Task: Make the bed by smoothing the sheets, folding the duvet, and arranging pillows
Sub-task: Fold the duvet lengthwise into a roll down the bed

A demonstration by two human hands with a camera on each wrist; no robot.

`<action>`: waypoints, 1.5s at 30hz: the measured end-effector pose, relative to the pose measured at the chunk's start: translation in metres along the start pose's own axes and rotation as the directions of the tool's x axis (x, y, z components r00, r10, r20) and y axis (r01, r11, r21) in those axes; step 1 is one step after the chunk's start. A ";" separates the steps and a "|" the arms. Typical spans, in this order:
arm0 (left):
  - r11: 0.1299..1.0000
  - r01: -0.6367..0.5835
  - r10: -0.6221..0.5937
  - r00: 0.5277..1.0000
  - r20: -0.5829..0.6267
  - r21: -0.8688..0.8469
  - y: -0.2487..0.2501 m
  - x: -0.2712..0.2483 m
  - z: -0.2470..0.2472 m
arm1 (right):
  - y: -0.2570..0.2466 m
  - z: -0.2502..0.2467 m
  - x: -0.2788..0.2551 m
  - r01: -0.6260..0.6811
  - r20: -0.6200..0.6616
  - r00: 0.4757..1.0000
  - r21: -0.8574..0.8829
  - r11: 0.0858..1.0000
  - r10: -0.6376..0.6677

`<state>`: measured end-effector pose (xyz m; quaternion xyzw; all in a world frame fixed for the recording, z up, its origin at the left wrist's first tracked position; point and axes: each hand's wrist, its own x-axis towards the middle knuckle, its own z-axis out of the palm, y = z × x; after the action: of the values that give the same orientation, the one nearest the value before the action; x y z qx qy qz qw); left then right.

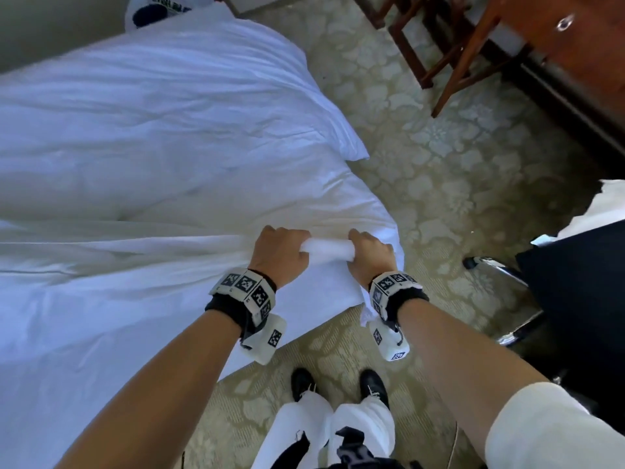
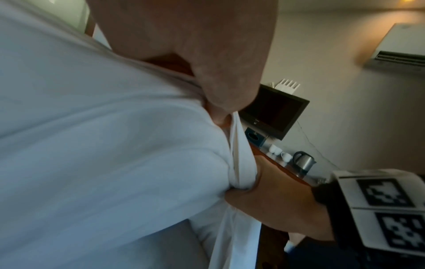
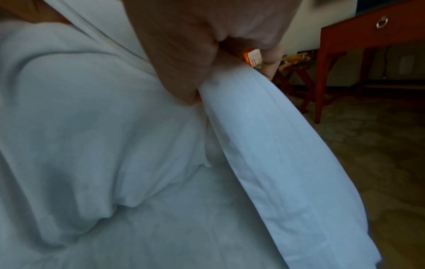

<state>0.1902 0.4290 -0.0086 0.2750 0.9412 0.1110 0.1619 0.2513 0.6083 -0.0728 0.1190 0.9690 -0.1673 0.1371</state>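
A white duvet (image 1: 152,147) covers the bed across the left of the head view. Its near corner is bunched into a thick roll (image 1: 326,250) between my two hands. My left hand (image 1: 282,253) grips the roll's left end with curled fingers; my right hand (image 1: 370,257) grips its right end. In the left wrist view my left hand (image 2: 207,63) clenches the white fabric (image 2: 103,136), with my right hand (image 2: 276,200) just below. In the right wrist view my right hand (image 3: 207,45) holds the duvet's thick folded edge (image 3: 276,154). No pillows are clearly visible.
Patterned carpet (image 1: 439,164) lies right of the bed. A wooden desk (image 1: 558,45) and a folding wooden rack (image 1: 422,45) stand at the far right. A dark chair (image 1: 575,299) sits close on my right. My feet (image 1: 338,384) stand at the bed's corner.
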 end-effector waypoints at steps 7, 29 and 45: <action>0.996 0.054 -0.072 0.953 -0.293 -0.067 -0.003 0.021 -0.097 | -0.030 -0.100 0.042 0.082 -0.230 0.969 -0.034 0.996 -0.088; 0.666 0.746 -0.649 0.568 -0.506 -0.017 0.002 0.187 -0.179 | 0.046 -0.290 0.281 0.496 0.202 0.861 -0.137 0.857 -0.466; 0.523 0.809 -0.744 0.280 -0.607 -0.268 -0.101 0.390 -0.298 | -0.067 -0.400 0.575 0.705 0.264 0.704 -0.155 0.692 -0.659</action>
<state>-0.2777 0.5258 0.1419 -0.2694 0.9474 0.0629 -0.1608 -0.3947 0.7959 0.1341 -0.2850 0.9386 -0.0960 0.1690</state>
